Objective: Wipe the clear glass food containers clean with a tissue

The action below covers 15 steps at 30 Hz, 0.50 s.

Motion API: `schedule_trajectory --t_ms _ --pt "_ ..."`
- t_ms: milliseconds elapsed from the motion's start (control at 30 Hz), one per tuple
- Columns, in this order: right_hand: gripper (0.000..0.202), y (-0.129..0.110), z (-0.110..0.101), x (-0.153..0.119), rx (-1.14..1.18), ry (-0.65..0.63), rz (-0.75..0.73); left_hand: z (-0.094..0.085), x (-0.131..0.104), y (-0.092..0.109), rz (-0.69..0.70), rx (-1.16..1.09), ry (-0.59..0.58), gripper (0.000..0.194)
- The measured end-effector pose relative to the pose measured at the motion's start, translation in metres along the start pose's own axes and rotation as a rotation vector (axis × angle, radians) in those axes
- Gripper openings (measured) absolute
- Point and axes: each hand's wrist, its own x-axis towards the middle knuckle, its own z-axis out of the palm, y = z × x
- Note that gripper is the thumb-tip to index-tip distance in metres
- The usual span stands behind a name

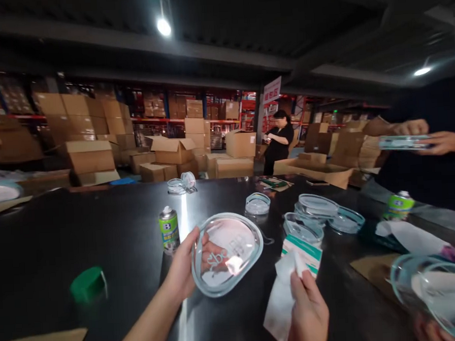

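My left hand (185, 267) grips the left side of a clear rounded container (231, 236) with a pale blue rim. It is held up and tilted, its face toward me, with lettering and a small heart on it; my fingers show through from behind. My right hand (309, 308) pinches a white wipe (279, 302) that hangs down to the left. Just behind that hand lies a white and teal box (302, 253). Left of the container stands a green spray can (168, 229) with a white nozzle. A green cap (88, 285) is farther left on the table.
Several similar containers (316, 206) are grouped at right centre on the black table (120, 237). Others sit farther back. A second spray can (399, 206) stands at right, near a person (424, 145) holding a container. Cardboard boxes (173, 149) fill the background, where another person (278, 142) stands.
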Motion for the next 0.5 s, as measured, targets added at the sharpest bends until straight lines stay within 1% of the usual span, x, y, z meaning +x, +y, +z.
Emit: schedule_trajectory --t_ms 33,100,200,300,333,367,400,467,500 --pt "0.054 -0.003 0.007 0.0 -0.004 0.012 -0.01 0.0 -0.002 0.002 0.0 0.008 -0.004 0.035" --pt "0.051 -0.01 0.02 0.0 -0.012 -0.011 -0.059 0.0 -0.006 0.005 -0.025 0.002 -0.024 0.035" --pt "0.046 -0.018 0.035 0.0 -0.007 -0.054 -0.141 -0.002 -0.008 0.01 -0.111 -0.088 -0.072 0.036" --pt "0.041 -0.024 0.041 -0.002 -0.002 -0.073 -0.219 -0.002 -0.008 0.015 -0.168 -0.156 -0.101 0.037" --pt "0.037 -0.026 0.041 -0.004 -0.023 -0.089 -0.288 -0.003 -0.008 0.017 -0.175 -0.166 -0.109 0.037" --pt "0.032 -0.027 0.039 -0.007 -0.066 -0.11 -0.399 -0.003 -0.008 0.018 -0.175 -0.176 -0.119 0.036" --pt "0.026 -0.029 0.037 -0.01 -0.122 -0.134 -0.558 -0.004 -0.009 0.02 -0.168 -0.183 -0.132 0.036" --pt "0.015 -0.034 0.031 -0.016 -0.259 -0.194 -0.974 -0.004 -0.01 0.022 -0.137 -0.168 -0.136 0.035" --pt "0.015 -0.037 0.028 -0.018 -0.322 -0.228 -1.185 -0.005 -0.011 0.022 -0.117 -0.143 -0.127 0.034"
